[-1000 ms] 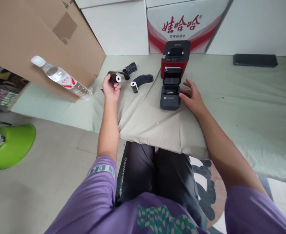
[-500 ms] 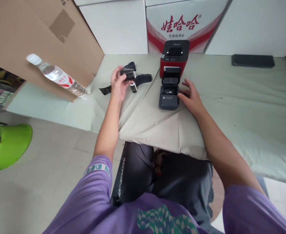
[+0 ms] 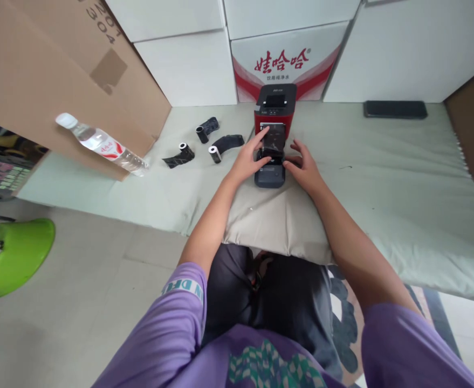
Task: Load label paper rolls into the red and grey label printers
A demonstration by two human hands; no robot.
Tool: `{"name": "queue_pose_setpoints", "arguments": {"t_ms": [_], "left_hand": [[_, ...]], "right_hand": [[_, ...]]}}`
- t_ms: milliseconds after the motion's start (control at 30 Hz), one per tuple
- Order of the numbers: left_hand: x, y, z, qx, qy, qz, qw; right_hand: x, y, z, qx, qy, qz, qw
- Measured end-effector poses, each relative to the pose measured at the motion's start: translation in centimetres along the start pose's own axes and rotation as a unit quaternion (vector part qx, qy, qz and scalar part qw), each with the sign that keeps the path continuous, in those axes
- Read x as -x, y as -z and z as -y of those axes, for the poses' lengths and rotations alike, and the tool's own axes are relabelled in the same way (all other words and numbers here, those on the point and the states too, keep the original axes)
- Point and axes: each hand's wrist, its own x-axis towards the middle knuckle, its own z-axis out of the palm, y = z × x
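The small dark portable printer [image 3: 269,178] sits on the cloth-covered surface with its lid up. My left hand [image 3: 247,159] is at the printer's left, thumb and fingers closed on a roll of black film [image 3: 274,139] whose shiny strip stands in front of the lid. The roll's core is hidden. My right hand [image 3: 307,170] touches the printer's right edge with the thumb, its fingers apart. To the left lie three more rolls of black film, each partly unwound: a near one [image 3: 180,156], a far one [image 3: 207,129] and a right one [image 3: 227,144].
Right behind the portable printer stands a red and black printer [image 3: 276,99]. A water bottle [image 3: 103,143] is by the cardboard box [image 3: 111,108] at left. A black phone-like slab [image 3: 395,109] lies at back right. White boxes [image 3: 184,73] line the back.
My left hand has moved right with the roll of black film, from above the other rolls to the open printer. My right hand stays at the printer's right side. The view has shifted slightly.
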Motion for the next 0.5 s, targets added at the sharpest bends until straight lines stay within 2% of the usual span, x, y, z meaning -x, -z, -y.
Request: {"name": "queue_pose_setpoints", "arguments": {"t_ms": [167,300,500], "left_hand": [[1.1,1.2,-0.5,-0.025,0.012,0.012,1.000],[1.3,1.3,-0.8,-0.085,0.028,0.009,0.996],[1.2,0.5,-3.5,-0.188,0.066,-0.006,0.980]], "right_hand": [[0.0,-0.2,0.2,-0.005,0.005,-0.012,1.000],[-0.1,-0.3,0.1,-0.004,0.008,-0.009,1.000],[-0.3,-0.4,-0.3,0.015,0.011,-0.011,1.000]]}}
